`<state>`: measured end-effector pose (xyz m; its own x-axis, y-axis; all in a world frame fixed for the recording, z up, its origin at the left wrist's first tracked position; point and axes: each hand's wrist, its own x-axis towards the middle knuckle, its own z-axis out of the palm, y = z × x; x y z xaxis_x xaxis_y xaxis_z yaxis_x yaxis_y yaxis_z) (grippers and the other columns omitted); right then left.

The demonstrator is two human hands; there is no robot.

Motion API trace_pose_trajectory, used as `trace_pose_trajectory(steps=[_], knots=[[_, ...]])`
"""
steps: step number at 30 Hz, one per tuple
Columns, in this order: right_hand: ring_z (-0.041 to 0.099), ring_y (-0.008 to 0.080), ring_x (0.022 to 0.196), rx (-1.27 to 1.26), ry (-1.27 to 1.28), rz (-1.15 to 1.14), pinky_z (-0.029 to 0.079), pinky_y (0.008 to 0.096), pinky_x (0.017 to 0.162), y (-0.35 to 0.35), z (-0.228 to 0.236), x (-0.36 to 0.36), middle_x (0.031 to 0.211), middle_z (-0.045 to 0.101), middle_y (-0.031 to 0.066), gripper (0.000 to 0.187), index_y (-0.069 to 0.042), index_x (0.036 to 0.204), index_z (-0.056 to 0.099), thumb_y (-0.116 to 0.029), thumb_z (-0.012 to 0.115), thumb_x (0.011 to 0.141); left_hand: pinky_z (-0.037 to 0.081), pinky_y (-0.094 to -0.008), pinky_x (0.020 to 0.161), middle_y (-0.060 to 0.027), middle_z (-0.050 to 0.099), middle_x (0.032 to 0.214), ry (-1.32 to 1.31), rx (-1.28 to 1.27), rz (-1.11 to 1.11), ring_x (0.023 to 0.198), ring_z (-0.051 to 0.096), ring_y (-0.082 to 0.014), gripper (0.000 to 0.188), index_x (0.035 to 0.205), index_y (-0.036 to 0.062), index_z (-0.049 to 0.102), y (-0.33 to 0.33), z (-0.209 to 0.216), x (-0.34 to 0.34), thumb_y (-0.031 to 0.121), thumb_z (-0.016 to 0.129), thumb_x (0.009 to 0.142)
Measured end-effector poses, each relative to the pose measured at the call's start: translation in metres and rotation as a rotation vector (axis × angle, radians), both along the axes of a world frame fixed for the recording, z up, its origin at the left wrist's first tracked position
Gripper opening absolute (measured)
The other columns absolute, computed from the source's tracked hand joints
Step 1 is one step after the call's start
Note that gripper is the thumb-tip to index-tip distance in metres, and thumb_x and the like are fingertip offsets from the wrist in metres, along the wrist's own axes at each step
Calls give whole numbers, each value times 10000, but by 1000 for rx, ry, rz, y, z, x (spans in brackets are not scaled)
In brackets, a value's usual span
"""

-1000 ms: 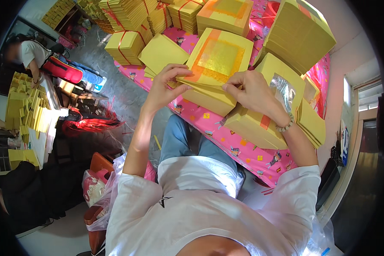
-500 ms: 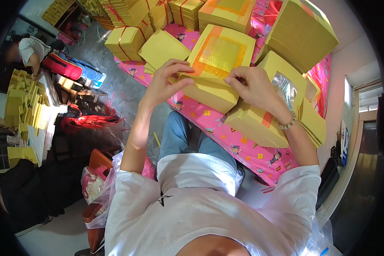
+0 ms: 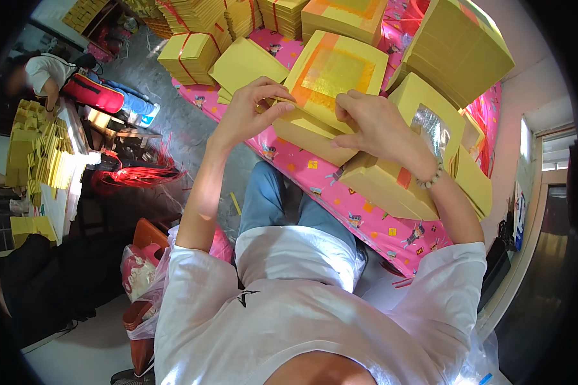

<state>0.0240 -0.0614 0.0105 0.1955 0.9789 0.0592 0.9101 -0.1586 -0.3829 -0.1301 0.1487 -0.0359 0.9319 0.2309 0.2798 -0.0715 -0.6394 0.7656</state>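
Observation:
A thick stack of yellow paper sheets (image 3: pixel 309 140) lies in front of me, its top sheet bearing a gold foil square (image 3: pixel 337 72) framed in orange. My left hand (image 3: pixel 249 114) is at the stack's near left corner, thumb and fingers closing on the paper edge. At the near right corner, my right hand (image 3: pixel 380 127) has its fingers curled over the top and its thumb lower on the front side, gripping the upper sheets. Between the hands the upper sheets' front edge stands slightly apart from those below. The fingertips are partly hidden.
Another yellow stack with a silver foil square (image 3: pixel 428 131) sits close on the right, below a tilted yellow block (image 3: pixel 456 54). Tied paper bundles (image 3: pixel 189 61) stand behind, on a pink patterned cloth (image 3: pixel 401 239). At far left, a person (image 3: pixel 51 74) bends over a paper-covered table (image 3: pixel 77 144).
My right hand has turned, its thumb shifting lower down the stack's front while its fingers curl over the top. A gap now shows along the front edge. My left hand has barely moved.

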Motion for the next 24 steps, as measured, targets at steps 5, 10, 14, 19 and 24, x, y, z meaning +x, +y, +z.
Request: trace_pose_trajectory(steps=[5, 10, 14, 19, 24], knots=[[576, 234, 655, -41, 142, -9, 455, 339, 609, 0, 6, 9, 697, 584, 98, 351, -20, 750, 539, -248, 797, 683, 495, -266, 684, -57, 629, 1037, 39, -16, -33, 893, 618, -150, 193, 991, 76, 703, 2, 5, -1, 180, 700, 829], [557, 146, 603, -92, 318, -57, 449, 293, 583, 1, 11, 17, 648, 591, 61, 299, -7, 728, 584, -222, 793, 727, 484, -296, 748, -45, 618, 1085, 55, 108, -79, 954, 602, -162, 319, 1031, 101, 693, 2, 12, -4, 213, 779, 745], [577, 204, 591, -81, 373, -77, 426, 341, 569, 1, 6, 22, 622, 604, 66, 358, -37, 704, 614, -344, 798, 692, 490, -302, 738, -43, 606, 998, 92, 23, -83, 895, 592, -177, 342, 982, 74, 677, 5, 15, 0, 216, 814, 703], [581, 201, 598, -82, 380, -60, 428, 338, 569, 2, 4, 24, 631, 610, 61, 362, -37, 707, 616, -344, 807, 679, 490, -300, 726, -35, 602, 981, 117, 1, -99, 876, 585, -172, 341, 980, 75, 675, 10, 17, 3, 216, 814, 703], [581, 201, 599, -81, 370, -43, 429, 340, 569, 3, 2, 25, 638, 614, 63, 359, -35, 705, 616, -340, 804, 680, 475, -296, 756, -16, 610, 1033, 173, 0, -96, 936, 586, -154, 369, 1013, 98, 687, 10, 16, 2, 242, 812, 698]])
